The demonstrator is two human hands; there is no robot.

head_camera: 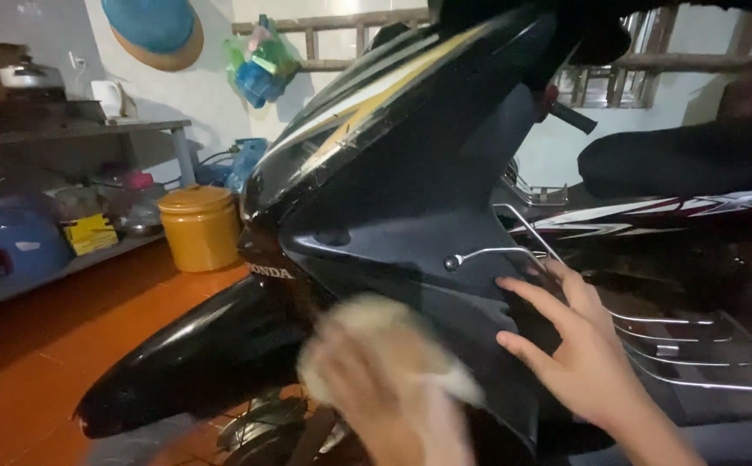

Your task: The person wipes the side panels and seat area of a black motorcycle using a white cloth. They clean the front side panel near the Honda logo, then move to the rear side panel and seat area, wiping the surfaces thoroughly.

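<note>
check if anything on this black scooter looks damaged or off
The yellow and white stripe decal on the glossy black scooter front panel looks scuffed and chipped near its lower end. Otherwise nothing stands out; the pale cloth under the left hand is motion-blurred.

The left hand (402,393), blurred, presses a pale cloth (376,332) against the black scooter's (410,173) side panel. The right hand (578,345) rests open on the panel beside a chrome rack (695,354). An orange lidded bucket (199,226) stands on the red floor (56,345).

Glossy black plastic motorbike fairing (410,173), soft pale cloth (376,332), shiny chrome wire rack (695,332), smooth orange floor tiles (65,345).
</note>
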